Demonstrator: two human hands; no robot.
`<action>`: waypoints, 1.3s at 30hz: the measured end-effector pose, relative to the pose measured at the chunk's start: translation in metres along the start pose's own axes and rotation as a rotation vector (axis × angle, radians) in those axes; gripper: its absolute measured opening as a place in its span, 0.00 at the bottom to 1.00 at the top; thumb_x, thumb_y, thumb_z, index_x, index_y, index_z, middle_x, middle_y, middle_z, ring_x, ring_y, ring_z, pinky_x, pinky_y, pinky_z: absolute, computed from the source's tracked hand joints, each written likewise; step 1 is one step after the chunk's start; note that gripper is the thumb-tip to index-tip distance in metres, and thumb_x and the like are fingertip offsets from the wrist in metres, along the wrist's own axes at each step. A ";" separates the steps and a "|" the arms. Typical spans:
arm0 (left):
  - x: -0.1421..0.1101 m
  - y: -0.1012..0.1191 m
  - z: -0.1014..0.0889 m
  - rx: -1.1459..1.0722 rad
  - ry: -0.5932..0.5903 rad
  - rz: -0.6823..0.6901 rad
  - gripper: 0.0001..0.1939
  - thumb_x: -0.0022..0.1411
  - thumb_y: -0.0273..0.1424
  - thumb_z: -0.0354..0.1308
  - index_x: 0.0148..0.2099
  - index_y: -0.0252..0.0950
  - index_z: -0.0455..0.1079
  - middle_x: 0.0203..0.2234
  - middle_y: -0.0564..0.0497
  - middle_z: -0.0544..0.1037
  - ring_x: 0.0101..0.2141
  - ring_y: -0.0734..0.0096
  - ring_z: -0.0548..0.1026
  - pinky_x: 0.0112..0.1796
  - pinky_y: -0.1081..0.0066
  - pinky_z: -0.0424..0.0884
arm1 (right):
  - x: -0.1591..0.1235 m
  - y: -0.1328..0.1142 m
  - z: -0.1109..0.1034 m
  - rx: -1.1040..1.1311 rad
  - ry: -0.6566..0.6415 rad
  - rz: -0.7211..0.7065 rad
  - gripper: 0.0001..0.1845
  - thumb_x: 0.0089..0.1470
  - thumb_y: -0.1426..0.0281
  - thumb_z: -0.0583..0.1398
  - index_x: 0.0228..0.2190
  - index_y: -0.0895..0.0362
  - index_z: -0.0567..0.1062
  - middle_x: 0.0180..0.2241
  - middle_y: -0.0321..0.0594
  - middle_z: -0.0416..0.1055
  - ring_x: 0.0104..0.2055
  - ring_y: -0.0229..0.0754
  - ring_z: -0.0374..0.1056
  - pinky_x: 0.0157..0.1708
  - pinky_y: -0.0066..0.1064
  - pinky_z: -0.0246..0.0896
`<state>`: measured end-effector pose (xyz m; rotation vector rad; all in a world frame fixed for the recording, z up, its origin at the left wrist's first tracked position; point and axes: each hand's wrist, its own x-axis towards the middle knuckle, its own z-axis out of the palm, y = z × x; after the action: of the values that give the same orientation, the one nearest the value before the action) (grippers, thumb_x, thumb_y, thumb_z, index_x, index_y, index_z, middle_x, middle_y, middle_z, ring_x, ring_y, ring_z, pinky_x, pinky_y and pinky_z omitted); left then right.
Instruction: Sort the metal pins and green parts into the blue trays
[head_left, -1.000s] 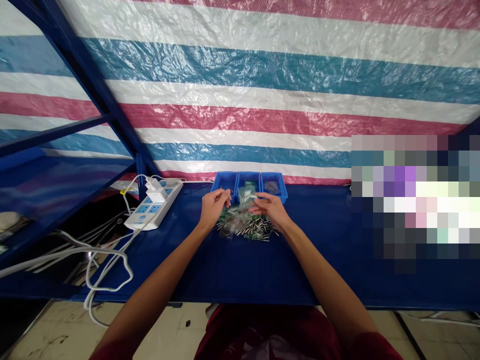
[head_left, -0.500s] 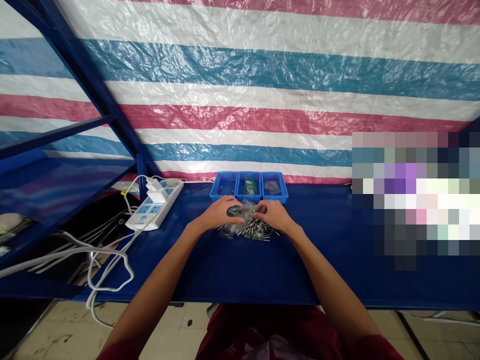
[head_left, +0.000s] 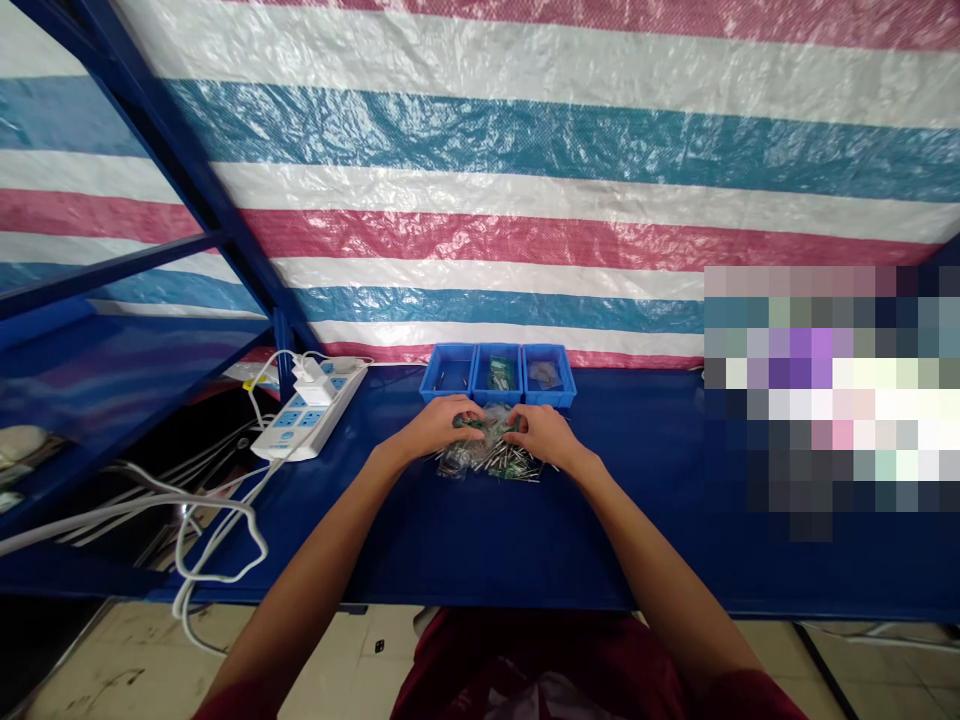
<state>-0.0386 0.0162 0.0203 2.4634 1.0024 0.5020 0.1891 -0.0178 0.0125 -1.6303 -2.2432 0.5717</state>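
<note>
Head view: work is centred on a low, loose pile of thin silver rods, green pieces and clear plastic film [head_left: 510, 462], spread on a dark blue, smooth worktop [head_left: 495, 550] in front of the torso. The left hand [head_left: 439, 427] is curled over the pile's far left edge; a narrow gap is left between thumb and fingers, and green is seen in it. The right hand [head_left: 547, 432] is curled opposite, thumb and fingers close together, with green at the tips. Whether anything is gripped by either cannot be told at this size. Both hands are held low and facing, presumably so that small, slippery pieces can be reached from two sides.

Three open blue plastic bins are set side by side just beyond the pile. A few slim rods are held in the left bin [head_left: 448, 397], green pieces in the middle bin [head_left: 498, 396], crumpled translucent material in the right bin [head_left: 547, 398]. Such spacing seems chosen to keep kinds apart, within short reach.

A long white power strip with blue socket faces [head_left: 300, 443] is placed to the left, well apart from the pile, perhaps so that its cables are kept clear of the forearms.
</note>
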 end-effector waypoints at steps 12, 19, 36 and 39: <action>-0.003 -0.002 -0.010 0.085 -0.134 0.037 0.16 0.58 0.39 0.62 0.46 0.37 0.73 0.35 0.49 0.75 0.36 0.65 0.73 0.36 0.72 0.64 | 0.001 0.000 0.002 0.000 -0.006 -0.017 0.09 0.52 0.63 0.64 0.34 0.55 0.75 0.25 0.35 0.74 0.29 0.39 0.67 0.26 0.28 0.45; -0.003 -0.003 -0.006 0.028 -0.114 0.058 0.09 0.59 0.31 0.59 0.42 0.36 0.74 0.28 0.51 0.75 0.30 0.69 0.72 0.32 0.74 0.63 | 0.000 -0.001 0.002 0.016 0.001 -0.031 0.08 0.53 0.65 0.63 0.33 0.56 0.75 0.24 0.35 0.74 0.28 0.39 0.66 0.25 0.28 0.45; 0.000 0.023 0.001 -0.308 0.518 0.134 0.07 0.59 0.35 0.63 0.35 0.36 0.76 0.29 0.49 0.75 0.29 0.71 0.72 0.30 0.73 0.67 | -0.003 -0.008 0.000 0.283 0.161 -0.188 0.17 0.60 0.57 0.56 0.33 0.57 0.76 0.27 0.38 0.72 0.26 0.37 0.63 0.28 0.28 0.53; 0.002 0.029 0.016 -0.404 0.708 0.112 0.07 0.58 0.35 0.63 0.33 0.36 0.75 0.29 0.49 0.75 0.30 0.71 0.72 0.31 0.73 0.68 | -0.003 -0.011 0.005 0.416 0.188 -0.314 0.19 0.58 0.54 0.57 0.36 0.57 0.76 0.34 0.40 0.72 0.28 0.36 0.63 0.31 0.28 0.58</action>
<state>-0.0130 -0.0050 0.0226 1.9981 0.8815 1.5196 0.1786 -0.0242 0.0130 -1.0591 -2.0172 0.7084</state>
